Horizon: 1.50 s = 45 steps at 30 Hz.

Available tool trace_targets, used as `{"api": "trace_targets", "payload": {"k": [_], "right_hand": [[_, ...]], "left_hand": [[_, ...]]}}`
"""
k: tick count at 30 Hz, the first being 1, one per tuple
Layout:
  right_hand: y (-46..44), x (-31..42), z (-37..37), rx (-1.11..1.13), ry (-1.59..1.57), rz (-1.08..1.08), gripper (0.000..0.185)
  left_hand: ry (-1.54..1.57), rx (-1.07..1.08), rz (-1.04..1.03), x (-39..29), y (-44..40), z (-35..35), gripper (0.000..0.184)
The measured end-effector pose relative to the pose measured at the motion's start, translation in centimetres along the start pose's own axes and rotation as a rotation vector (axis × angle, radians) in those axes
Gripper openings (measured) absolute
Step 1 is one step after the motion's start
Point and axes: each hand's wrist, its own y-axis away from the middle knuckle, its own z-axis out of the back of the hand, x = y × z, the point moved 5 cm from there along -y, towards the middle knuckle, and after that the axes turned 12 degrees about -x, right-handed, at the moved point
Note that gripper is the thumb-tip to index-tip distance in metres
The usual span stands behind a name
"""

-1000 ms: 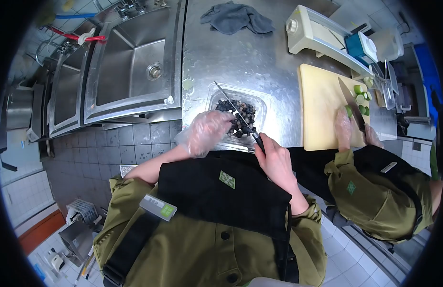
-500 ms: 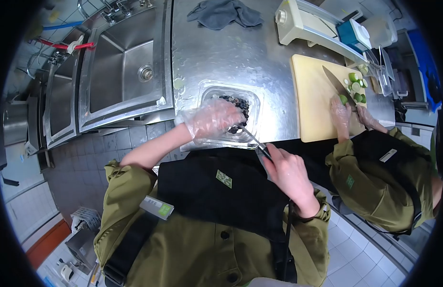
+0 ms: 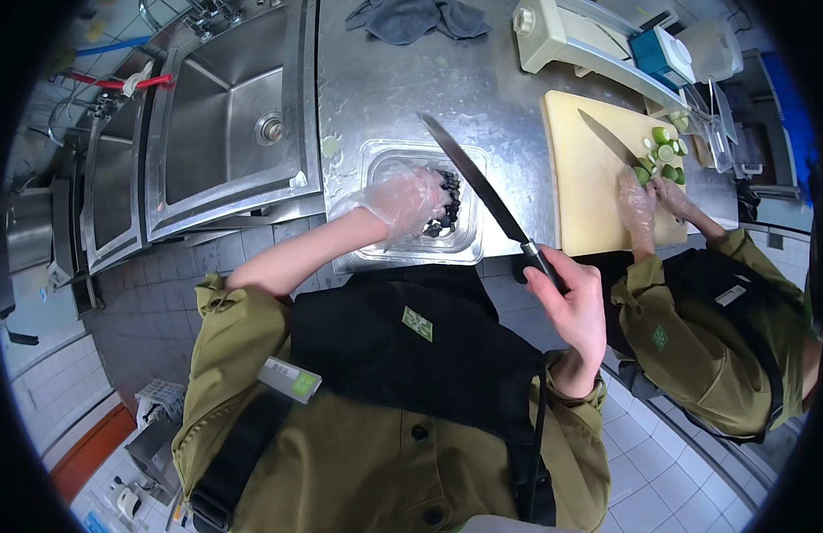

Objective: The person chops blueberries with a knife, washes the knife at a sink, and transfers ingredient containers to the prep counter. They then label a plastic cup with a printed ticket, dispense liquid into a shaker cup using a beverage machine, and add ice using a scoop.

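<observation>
My left hand [image 3: 413, 197], in a clear plastic glove, reaches into a clear rectangular container [image 3: 475, 233] on the steel counter. Its fingers look spread over small, dark, berry-like pieces [image 3: 445, 206]; the fingertips are partly hidden among them. In my bare right hand [image 3: 571, 289] is the black handle of a long knife [image 3: 478, 182]. The blade points up and to the left, raised over the right side of the container.
At right, a co-worker's gloved hands [image 3: 640, 209] are by a knife and cut limes [image 3: 665, 153] on a cream cutting board [image 3: 576, 169]. A grey cloth [image 3: 416, 19] lies at the back, and a steel sink [image 3: 225, 133] is at left.
The knife has come up out of the container, and my right hand has moved right with it. My left hand has shifted slightly within the container. The co-worker's hands have moved slightly.
</observation>
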Motion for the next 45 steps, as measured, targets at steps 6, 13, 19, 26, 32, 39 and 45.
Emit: {"api": "trace_targets", "payload": {"k": [6,13,19,26,32,39,45], "right_hand": [[-0.5,-1.1,-0.8,-0.011,-0.137,-0.109,0.022],[-0.2,-2.5,-1.0,-0.013,-0.207,-0.145,0.024],[0.3,-3.5,-4.1,0.046,-0.232,-0.079,0.024],[0.0,-3.0,-5.7,0.094,-0.288,-0.062,0.024],[-0.1,-2.8,-6.0,0.128,-0.303,-0.068,0.025],[0.0,-2.2,-6.4,0.035,-0.264,0.104,0.028],[-0.9,-1.6,-6.9,0.121,-0.280,0.048,0.029]], "left_hand": [[0.258,0.072,0.045,-1.5,-2.4,-4.6,0.017],[0.843,-0.215,0.119,0.8,-0.6,-1.9,0.001],[1.681,-0.336,0.657,3.6,2.7,1.3,0.027],[2.114,-0.472,0.692,3.4,4.5,2.0,0.022],[2.233,-0.581,0.716,2.7,4.8,1.8,0.019],[2.023,-0.362,0.743,1.8,4.2,2.7,0.027],[1.735,-0.081,0.706,0.9,3.5,2.9,0.029]]}}
